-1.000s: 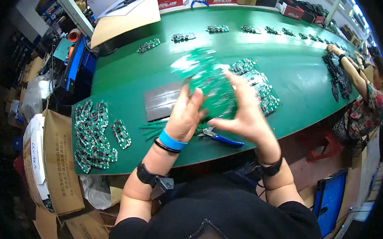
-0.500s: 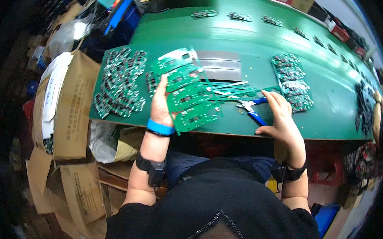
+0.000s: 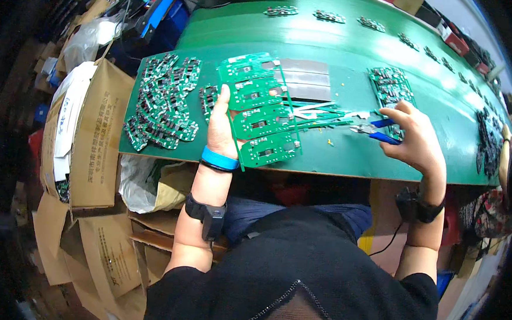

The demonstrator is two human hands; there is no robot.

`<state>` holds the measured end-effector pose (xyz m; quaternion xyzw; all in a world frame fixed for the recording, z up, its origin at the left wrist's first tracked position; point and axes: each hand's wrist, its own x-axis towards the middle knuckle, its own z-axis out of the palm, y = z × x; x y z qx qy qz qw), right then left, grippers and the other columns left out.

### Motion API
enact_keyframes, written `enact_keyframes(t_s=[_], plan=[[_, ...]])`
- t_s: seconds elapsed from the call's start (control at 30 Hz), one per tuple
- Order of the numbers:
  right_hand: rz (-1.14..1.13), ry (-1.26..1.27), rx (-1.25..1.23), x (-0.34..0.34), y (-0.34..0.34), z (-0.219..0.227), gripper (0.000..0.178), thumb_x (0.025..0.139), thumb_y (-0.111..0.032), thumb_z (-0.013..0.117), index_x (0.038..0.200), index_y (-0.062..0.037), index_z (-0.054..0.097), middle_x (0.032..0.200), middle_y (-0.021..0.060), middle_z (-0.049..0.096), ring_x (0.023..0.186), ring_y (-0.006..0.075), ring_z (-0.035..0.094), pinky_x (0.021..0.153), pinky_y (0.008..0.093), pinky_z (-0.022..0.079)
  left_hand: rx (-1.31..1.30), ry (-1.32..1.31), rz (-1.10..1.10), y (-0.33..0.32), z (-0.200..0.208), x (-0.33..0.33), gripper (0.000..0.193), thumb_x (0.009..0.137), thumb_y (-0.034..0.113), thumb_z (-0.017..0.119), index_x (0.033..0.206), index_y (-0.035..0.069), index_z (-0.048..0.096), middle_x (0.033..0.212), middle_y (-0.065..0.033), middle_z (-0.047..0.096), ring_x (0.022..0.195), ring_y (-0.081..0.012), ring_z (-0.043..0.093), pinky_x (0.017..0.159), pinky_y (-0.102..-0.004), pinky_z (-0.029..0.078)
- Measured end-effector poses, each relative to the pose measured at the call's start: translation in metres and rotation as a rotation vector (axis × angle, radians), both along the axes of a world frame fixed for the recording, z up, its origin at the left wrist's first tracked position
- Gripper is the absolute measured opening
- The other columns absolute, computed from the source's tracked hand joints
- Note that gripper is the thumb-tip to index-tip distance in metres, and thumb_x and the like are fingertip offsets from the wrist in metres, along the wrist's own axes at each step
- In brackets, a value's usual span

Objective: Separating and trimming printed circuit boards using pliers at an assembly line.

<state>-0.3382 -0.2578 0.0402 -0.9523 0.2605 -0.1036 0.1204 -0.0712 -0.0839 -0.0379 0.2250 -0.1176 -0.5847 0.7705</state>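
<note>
Left hand (image 3: 220, 128) had the green four-board PCB panel (image 3: 261, 122) gripped by its left edge, over the green tabletop (image 3: 338, 159); right hand (image 3: 418, 137) was wrapped round blue-handled nippers (image 3: 384, 137), handles spread; thin green strips (image 3: 320, 123) lay between; loose PCBs (image 3: 162, 107) sat heaped further left; the cardboard box (image 3: 96, 138) beyond had dark printed characters.

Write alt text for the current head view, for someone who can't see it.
A person's left-hand grip holds a green circuit-board panel at a green table, while the right-hand grip holds blue-handled cutters pointing toward it. Thin strips lie between panel and cutters, with piled boards at left and a row of boards beyond.
</note>
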Motion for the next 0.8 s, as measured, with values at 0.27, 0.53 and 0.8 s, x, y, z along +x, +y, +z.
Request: enact_keyframes(t_s=[0.27, 0.53, 0.8], plan=[[0.257, -0.774, 1.148, 0.056, -0.015, -0.021, 0.040, 0.079, -0.015, 0.056, 0.114, 0.0035, 0.054, 0.106, 0.0102, 0.060, 0.095, 0.0170, 0.055, 0.086, 0.0301, 0.041, -0.083, 0.011, -0.045, 0.011, 0.001, -0.001, 0.060, 0.093, 0.050, 0.029, 0.136, 0.009, 0.032, 0.126, -0.0225, 0.046, 0.111, -0.0360, 0.050, 0.092, -0.0534, 0.041], [0.486, -0.571, 0.208, 0.118, 0.001, -0.043, 0.050, 0.066, -0.012, 0.061, 0.115, -0.0027, 0.053, 0.105, 0.0164, 0.054, 0.100, 0.0334, 0.050, 0.090, 0.0389, 0.039, 0.068, -0.101, 0.049, 0.023, 0.009, -0.018, 0.060, 0.093, 0.051, 0.026, 0.133, 0.008, 0.035, 0.121, -0.0199, 0.050, 0.106, -0.0342, 0.054, 0.088, -0.0525, 0.046], [0.383, -0.500, -0.085, 0.110, 0.002, -0.049, 0.052, 0.062, -0.016, 0.063, 0.112, -0.0045, 0.055, 0.101, 0.0109, 0.055, 0.094, 0.0278, 0.051, 0.083, 0.0383, 0.039, 0.105, -0.127, -0.012, 0.016, 0.009, -0.024, 0.060, 0.094, 0.050, 0.022, 0.134, 0.007, 0.032, 0.122, -0.0191, 0.049, 0.108, -0.0341, 0.053, 0.088, -0.0507, 0.047]])
